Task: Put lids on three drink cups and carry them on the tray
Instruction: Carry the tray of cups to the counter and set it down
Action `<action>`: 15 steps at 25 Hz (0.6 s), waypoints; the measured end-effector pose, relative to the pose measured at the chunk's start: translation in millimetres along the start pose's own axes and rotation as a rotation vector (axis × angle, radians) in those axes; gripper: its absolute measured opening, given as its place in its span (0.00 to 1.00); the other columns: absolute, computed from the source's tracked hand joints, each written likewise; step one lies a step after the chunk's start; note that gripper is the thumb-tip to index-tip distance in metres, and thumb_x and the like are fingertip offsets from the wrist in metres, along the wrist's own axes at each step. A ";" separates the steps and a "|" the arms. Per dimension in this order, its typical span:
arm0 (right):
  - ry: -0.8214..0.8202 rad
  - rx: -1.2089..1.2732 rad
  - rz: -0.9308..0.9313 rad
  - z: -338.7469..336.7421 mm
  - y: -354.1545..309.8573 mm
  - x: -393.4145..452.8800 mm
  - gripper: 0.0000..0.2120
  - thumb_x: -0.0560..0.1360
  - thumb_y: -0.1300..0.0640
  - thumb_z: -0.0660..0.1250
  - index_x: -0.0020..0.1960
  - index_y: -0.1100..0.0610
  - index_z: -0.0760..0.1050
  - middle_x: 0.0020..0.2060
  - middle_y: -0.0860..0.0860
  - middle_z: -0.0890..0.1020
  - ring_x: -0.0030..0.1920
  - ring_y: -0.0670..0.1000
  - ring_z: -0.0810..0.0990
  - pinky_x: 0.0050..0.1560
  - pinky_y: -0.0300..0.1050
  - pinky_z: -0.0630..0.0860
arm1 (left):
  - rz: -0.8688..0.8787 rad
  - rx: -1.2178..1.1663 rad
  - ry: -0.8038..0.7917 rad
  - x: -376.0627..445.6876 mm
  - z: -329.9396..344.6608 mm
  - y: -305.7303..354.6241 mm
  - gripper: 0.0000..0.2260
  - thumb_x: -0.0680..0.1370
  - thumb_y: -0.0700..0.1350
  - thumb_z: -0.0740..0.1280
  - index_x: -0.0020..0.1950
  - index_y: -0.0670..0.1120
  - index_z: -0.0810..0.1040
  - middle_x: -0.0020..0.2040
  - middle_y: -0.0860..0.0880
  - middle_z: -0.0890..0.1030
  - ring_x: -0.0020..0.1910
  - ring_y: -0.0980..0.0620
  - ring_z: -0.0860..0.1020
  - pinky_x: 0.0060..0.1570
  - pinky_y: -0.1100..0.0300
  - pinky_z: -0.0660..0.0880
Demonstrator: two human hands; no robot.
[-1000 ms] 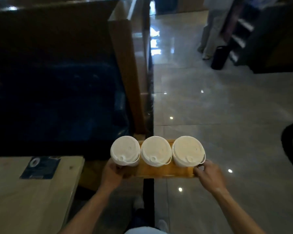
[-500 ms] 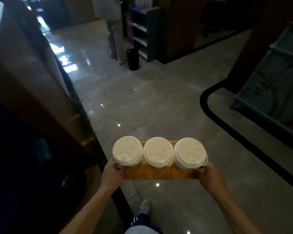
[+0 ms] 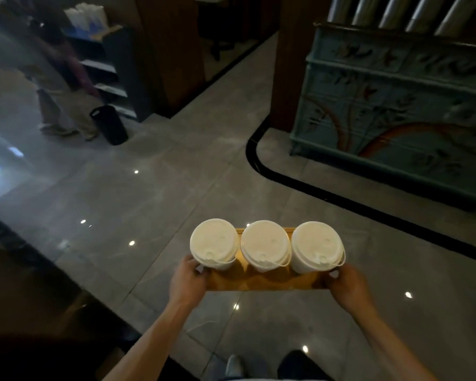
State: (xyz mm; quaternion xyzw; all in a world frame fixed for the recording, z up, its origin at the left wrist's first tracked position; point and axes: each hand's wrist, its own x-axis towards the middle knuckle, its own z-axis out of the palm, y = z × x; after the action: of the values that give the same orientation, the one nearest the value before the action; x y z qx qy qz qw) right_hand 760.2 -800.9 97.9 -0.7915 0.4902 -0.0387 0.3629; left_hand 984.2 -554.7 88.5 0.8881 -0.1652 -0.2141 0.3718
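Grey tiled floor below – left hand [image 3: 188,281] and right hand [image 3: 346,281] each clamp an end of the wooden tray [image 3: 264,283], lower centre, keeping three lidded cups [image 3: 265,244] level – likely mid-carry.

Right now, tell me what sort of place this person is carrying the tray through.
Probably a café or drinks shop. Three lidded takeaway cups ride on a wooden tray; a shelf unit holds stacked white cups; the polished tile floor has a painted teal cabinet as decor.
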 end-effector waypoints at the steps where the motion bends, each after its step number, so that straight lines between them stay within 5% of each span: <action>1: 0.020 0.015 0.028 -4.1 4.2 3.7 0.08 0.77 0.60 0.65 0.51 0.61 0.82 0.50 0.61 0.85 0.52 0.62 0.83 0.52 0.56 0.80 | 0.023 0.016 -0.026 9.4 4.8 8.4 0.15 0.76 0.40 0.69 0.63 0.48 0.78 0.65 0.47 0.78 0.64 0.47 0.76 0.63 0.47 0.75; 7: 0.121 0.085 0.200 -41.2 39.1 37.5 0.05 0.74 0.59 0.68 0.47 0.57 0.83 0.48 0.58 0.86 0.51 0.60 0.83 0.52 0.53 0.80 | 0.197 0.038 -0.152 61.4 55.8 77.9 0.11 0.76 0.40 0.69 0.53 0.56 0.78 0.53 0.53 0.80 0.56 0.48 0.80 0.50 0.56 0.77; 12: 0.170 0.126 0.281 -91.2 75.9 78.8 0.05 0.73 0.58 0.68 0.41 0.55 0.82 0.43 0.57 0.86 0.48 0.59 0.84 0.47 0.52 0.80 | 0.307 0.038 -0.216 94.8 112.7 146.4 0.22 0.74 0.40 0.71 0.40 0.71 0.75 0.38 0.69 0.76 0.40 0.70 0.79 0.30 0.77 0.72; 15: 0.181 0.144 0.292 -132.6 99.7 112.2 0.07 0.71 0.58 0.68 0.35 0.51 0.78 0.38 0.53 0.85 0.44 0.57 0.84 0.43 0.49 0.78 | 0.316 0.033 -0.236 112.8 156.3 191.6 0.17 0.74 0.41 0.71 0.47 0.66 0.77 0.40 0.68 0.76 0.40 0.64 0.79 0.31 0.76 0.71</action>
State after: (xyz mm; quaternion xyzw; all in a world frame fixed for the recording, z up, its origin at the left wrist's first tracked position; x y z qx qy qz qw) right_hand 688.3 -987.7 101.1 -0.6773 0.6266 -0.0916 0.3746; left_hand 976.2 -826.1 100.8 0.8259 -0.3484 -0.2527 0.3642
